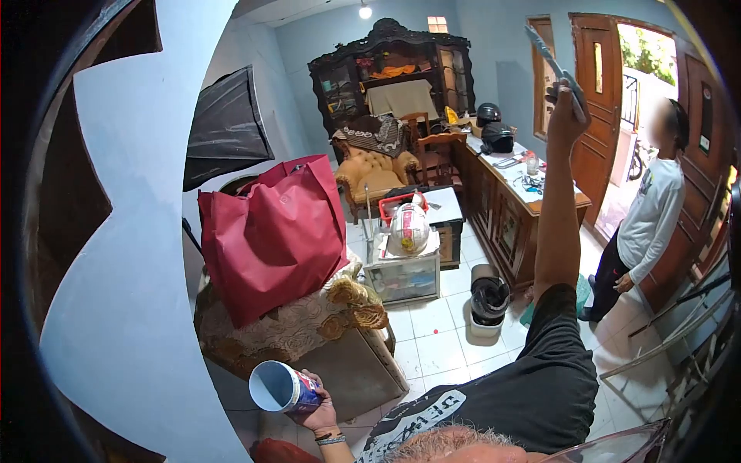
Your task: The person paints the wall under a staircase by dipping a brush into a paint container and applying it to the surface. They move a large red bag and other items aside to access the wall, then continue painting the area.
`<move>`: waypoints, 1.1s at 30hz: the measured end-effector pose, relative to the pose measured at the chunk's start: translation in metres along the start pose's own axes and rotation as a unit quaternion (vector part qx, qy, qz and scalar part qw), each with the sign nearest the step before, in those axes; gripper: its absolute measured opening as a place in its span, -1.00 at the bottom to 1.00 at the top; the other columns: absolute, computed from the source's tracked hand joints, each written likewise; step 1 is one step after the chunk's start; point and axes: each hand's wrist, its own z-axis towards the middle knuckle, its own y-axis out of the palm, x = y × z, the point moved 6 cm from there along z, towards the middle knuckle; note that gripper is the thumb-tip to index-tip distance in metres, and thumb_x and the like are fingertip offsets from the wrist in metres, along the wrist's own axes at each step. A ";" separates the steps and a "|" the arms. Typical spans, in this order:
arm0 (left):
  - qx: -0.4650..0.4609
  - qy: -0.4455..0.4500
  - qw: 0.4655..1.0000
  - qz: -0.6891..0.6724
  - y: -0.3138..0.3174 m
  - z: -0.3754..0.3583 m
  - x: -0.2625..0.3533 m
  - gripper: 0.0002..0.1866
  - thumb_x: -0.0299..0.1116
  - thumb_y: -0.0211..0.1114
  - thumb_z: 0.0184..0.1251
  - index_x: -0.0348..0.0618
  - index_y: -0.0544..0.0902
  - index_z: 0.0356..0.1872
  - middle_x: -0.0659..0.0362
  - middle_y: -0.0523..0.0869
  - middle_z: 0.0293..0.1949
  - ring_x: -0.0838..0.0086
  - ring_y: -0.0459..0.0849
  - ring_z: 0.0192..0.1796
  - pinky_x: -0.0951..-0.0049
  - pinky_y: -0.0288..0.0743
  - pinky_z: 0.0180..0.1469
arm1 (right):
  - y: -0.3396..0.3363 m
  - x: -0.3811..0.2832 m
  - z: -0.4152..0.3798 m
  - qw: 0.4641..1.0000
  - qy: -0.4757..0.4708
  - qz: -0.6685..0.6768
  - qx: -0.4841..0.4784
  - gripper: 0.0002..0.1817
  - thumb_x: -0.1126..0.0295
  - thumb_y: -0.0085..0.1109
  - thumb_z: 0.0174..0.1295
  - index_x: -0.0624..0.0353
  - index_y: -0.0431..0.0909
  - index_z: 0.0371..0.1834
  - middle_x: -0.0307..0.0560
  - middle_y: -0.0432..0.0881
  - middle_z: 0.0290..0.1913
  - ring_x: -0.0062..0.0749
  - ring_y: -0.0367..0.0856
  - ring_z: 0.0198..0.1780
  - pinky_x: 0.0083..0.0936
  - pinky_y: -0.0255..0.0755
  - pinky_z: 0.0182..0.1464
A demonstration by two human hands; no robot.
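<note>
Low in the view, my left hand (pixel 320 409) is wrapped around a blue and white paint container (pixel 282 387), its open mouth tilted toward the left. A bracelet circles that wrist. My right hand (pixel 570 104) is raised high at the upper right, with its fingers closed on a long tool (pixel 542 51) marked with pale paint. The tool's tip points up and left; its exact kind is hard to tell. A pale blue wall edge (pixel 131 231) with a wavy outline stands at the left.
A red bag (pixel 274 235) sits on a cloth-covered surface (pixel 270 332). Beyond are a drawer unit (pixel 401 279), an armchair (pixel 370 174), a dark cabinet (pixel 332 85) and a long desk (pixel 502 208). A person (pixel 652 208) stands by the doorway at right.
</note>
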 end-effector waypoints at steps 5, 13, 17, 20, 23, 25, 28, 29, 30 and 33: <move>-0.011 0.020 1.000 0.012 0.011 0.001 0.000 -0.11 0.12 0.36 0.13 -0.04 0.29 0.45 0.04 0.40 0.39 0.14 0.38 0.40 0.06 0.64 0.03 | -0.012 0.010 0.021 1.000 -0.014 0.000 0.007 -0.79 0.47 0.26 0.31 0.39 0.70 -0.10 -0.11 0.73 -0.38 -0.57 0.69 -0.39 -0.63 0.61 -0.33; -0.056 0.032 0.998 -0.002 0.013 0.006 0.005 -0.14 0.06 0.35 0.14 -0.07 0.29 0.44 0.02 0.37 0.41 0.17 0.35 0.41 0.03 0.60 0.11 | 0.000 0.018 0.052 0.995 -0.079 -0.060 -0.001 -0.74 0.47 0.22 0.35 0.39 0.67 0.02 -0.07 0.76 -0.27 -0.51 0.73 -0.29 -0.53 0.68 -0.23; -0.058 0.048 0.997 0.009 0.024 -0.004 0.001 -0.21 -0.02 0.30 0.13 -0.12 0.30 0.39 0.03 0.39 0.28 0.20 0.33 0.34 0.04 0.59 0.12 | 0.004 0.058 0.043 0.993 -0.104 -0.026 -0.057 -0.72 0.42 0.23 0.36 0.40 0.65 0.03 -0.05 0.75 -0.23 -0.46 0.74 -0.27 -0.52 0.66 -0.22; -0.071 0.059 0.995 0.024 0.033 -0.016 -0.001 -0.24 -0.04 0.31 0.17 -0.25 0.32 0.33 -0.01 0.38 0.21 0.14 0.33 0.31 0.03 0.58 0.13 | 0.025 0.066 -0.022 0.979 0.114 0.138 -0.094 -0.70 0.37 0.18 0.40 0.39 0.60 0.05 -0.01 0.73 -0.14 -0.41 0.73 -0.15 -0.50 0.60 -0.07; -0.033 0.079 0.996 0.031 0.019 -0.039 0.008 -0.21 0.06 0.29 0.20 -0.22 0.34 0.36 -0.07 0.40 0.25 0.08 0.36 0.33 0.03 0.59 0.13 | 0.025 0.067 -0.111 0.872 0.299 0.366 -0.127 -0.71 0.38 0.13 0.41 0.34 0.57 0.09 0.02 0.69 0.00 -0.34 0.67 0.05 -0.40 0.52 0.13; 0.001 0.095 0.995 0.038 0.005 -0.055 0.020 -0.21 0.10 0.27 0.21 -0.20 0.36 0.36 -0.07 0.43 0.27 0.09 0.39 0.33 0.04 0.60 0.11 | 0.023 0.035 -0.184 0.810 0.378 0.434 -0.113 -0.62 0.28 0.15 0.40 0.38 0.54 0.11 0.07 0.67 0.03 -0.37 0.64 -0.02 -0.44 0.51 -0.01; 0.044 0.136 0.988 0.067 0.004 -0.083 0.023 -0.19 0.18 0.21 0.21 -0.18 0.37 0.36 -0.09 0.43 0.28 0.09 0.40 0.33 0.13 0.59 0.15 | 0.014 -0.016 -0.303 0.639 0.504 0.556 -0.169 -0.59 0.28 0.18 0.38 0.36 0.49 0.14 0.03 0.66 -0.01 -0.32 0.63 0.02 -0.45 0.52 0.06; 0.034 0.157 0.985 0.067 0.001 -0.089 0.025 -0.18 0.20 0.21 0.19 -0.19 0.39 0.35 -0.11 0.45 0.27 0.08 0.41 0.32 0.12 0.59 0.16 | 0.010 -0.034 -0.345 0.572 0.544 0.588 -0.178 -0.60 0.29 0.18 0.37 0.34 0.48 0.15 0.01 0.66 -0.04 -0.30 0.63 0.04 -0.45 0.53 0.11; 0.020 0.174 0.982 0.066 -0.002 -0.096 0.029 -0.17 0.21 0.21 0.18 -0.20 0.40 0.34 -0.13 0.47 0.26 0.06 0.42 0.32 0.11 0.58 0.17 | 0.012 -0.051 -0.380 0.564 0.574 0.568 -0.173 -0.57 0.22 0.18 0.35 0.34 0.49 0.13 0.00 0.66 -0.10 -0.34 0.63 -0.07 -0.49 0.53 -0.03; 0.048 0.178 0.981 0.069 0.009 -0.121 0.022 -0.14 0.32 0.21 0.08 -0.10 0.47 0.30 -0.02 0.56 0.21 0.09 0.48 0.27 0.07 0.60 0.05 | 0.029 -0.110 -0.447 0.549 0.668 0.452 -0.218 -0.51 0.09 0.19 0.26 0.34 0.52 0.02 -0.03 0.65 -0.27 -0.45 0.58 -0.37 -0.60 0.47 -0.39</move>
